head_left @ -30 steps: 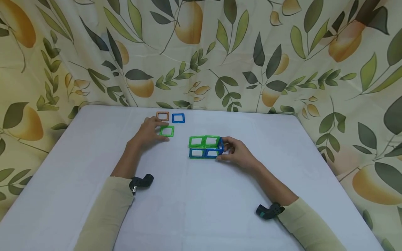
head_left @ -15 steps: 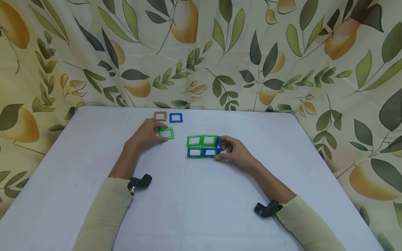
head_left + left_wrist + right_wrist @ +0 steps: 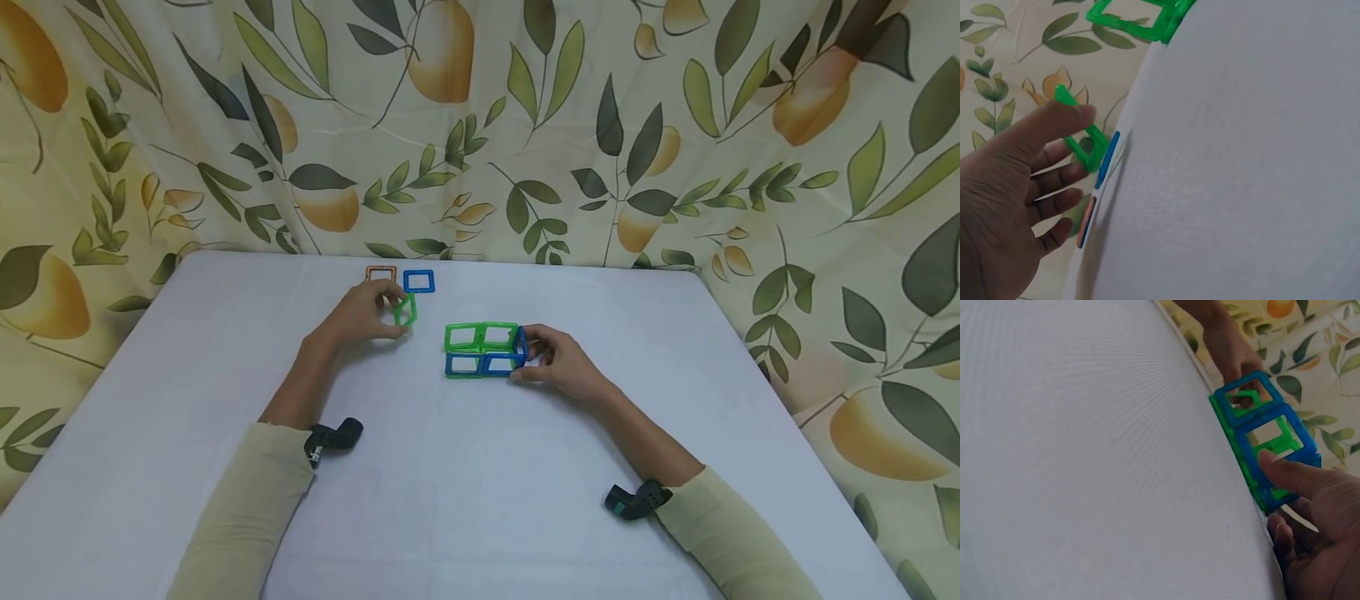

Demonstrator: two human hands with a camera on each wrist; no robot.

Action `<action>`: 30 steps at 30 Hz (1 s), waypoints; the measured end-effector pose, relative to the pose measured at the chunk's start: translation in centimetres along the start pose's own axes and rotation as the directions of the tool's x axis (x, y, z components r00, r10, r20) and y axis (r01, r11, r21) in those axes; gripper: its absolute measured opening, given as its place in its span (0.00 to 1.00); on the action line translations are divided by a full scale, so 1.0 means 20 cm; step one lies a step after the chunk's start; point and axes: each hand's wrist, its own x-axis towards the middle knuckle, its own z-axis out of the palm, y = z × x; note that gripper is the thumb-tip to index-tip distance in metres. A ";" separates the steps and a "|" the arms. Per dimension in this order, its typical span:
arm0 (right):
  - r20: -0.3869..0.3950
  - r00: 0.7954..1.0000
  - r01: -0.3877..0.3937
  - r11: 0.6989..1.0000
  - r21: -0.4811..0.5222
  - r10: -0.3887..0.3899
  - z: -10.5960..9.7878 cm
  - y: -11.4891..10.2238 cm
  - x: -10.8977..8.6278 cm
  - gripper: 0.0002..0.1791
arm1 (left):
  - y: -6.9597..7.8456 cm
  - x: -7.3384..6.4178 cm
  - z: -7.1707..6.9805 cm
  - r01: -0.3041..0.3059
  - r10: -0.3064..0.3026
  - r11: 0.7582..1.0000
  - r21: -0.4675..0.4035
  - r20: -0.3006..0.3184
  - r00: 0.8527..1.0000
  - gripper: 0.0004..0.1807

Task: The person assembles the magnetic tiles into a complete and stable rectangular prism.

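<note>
My left hand [image 3: 365, 315] pinches a green square magnetic tile [image 3: 406, 311] between thumb and fingers, tilted up on edge. The left wrist view shows the same green tile [image 3: 1090, 150] with the thumb across it. To its right, a structure of joined square tiles [image 3: 483, 351] stands on the table, with green tiles at the back and blue ones in front and at the right end. My right hand [image 3: 566, 360] grips that right end. In the right wrist view the thumb presses a blue tile [image 3: 1249, 440] of the structure, fingers curled behind.
Behind the left hand, an orange square tile [image 3: 381, 273], partly hidden by the fingers, and a blue square tile [image 3: 418, 281] lie flat near the far edge of the white table [image 3: 450, 483]. A fruit-patterned cloth [image 3: 510, 133] hangs behind the table.
My left hand has lifted the green tile from lying flat and turned it on edge, shifting it slightly right. The right hand keeps its grip on the structure.
</note>
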 end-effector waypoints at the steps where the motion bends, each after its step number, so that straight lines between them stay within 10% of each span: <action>1: -0.001 1.000 0.002 1.000 0.000 -0.002 0.00 0.00 0.00 0.38 | 0.01 0.00 0.00 -0.012 0.012 1.000 -0.013 0.000 1.000 0.31; 10: -0.016 1.000 0.019 1.000 0.019 -0.018 0.00 0.01 0.01 0.39 | 0.09 -0.02 0.03 -0.133 0.135 0.988 -0.076 0.023 0.991 0.27; 30: -0.017 1.000 0.001 1.000 0.016 -0.001 0.01 0.00 0.00 0.38 | 0.17 -0.08 0.13 -0.177 0.188 0.979 -0.102 0.111 0.976 0.27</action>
